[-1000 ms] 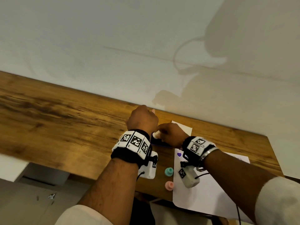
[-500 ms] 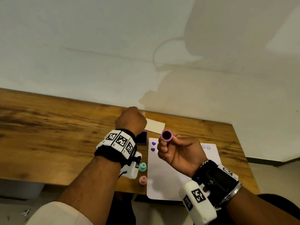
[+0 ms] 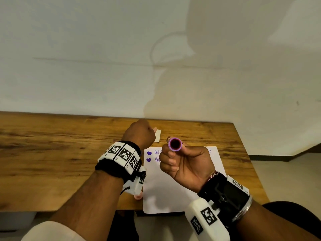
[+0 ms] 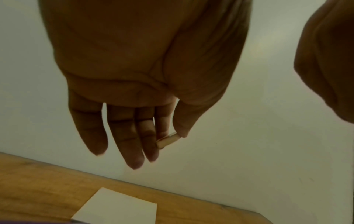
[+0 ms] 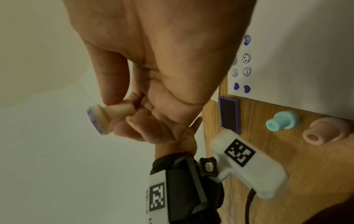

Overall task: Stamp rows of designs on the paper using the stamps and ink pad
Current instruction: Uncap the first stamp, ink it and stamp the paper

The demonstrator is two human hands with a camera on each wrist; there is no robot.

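Observation:
My right hand (image 3: 174, 152) is raised above the white paper (image 3: 173, 192) and pinches a cream stamp (image 3: 175, 144) by its stem, with the purple-inked face turned up toward me. The same stamp (image 5: 109, 116) shows side-on in the right wrist view. Purple hearts (image 3: 149, 153) and round faces (image 5: 246, 71) sit in rows near the paper's far edge. My left hand (image 3: 140, 134) hovers over the far table, thumb and forefinger pinching a small cream piece (image 4: 168, 141). The purple ink pad (image 5: 229, 115) lies left of the paper, hidden under my left wrist in the head view.
A teal stamp (image 5: 281, 122) and a pink stamp (image 5: 323, 133) stand on the wooden table (image 3: 52, 162) beside the ink pad. A white card (image 4: 118, 207) lies near the wall. The table's right edge (image 3: 250, 162) runs close to the paper.
My right hand has lifted the stamp off the ink pad, drawn it back toward me and turned its inked face upward. The left hand has stayed over the pad area.

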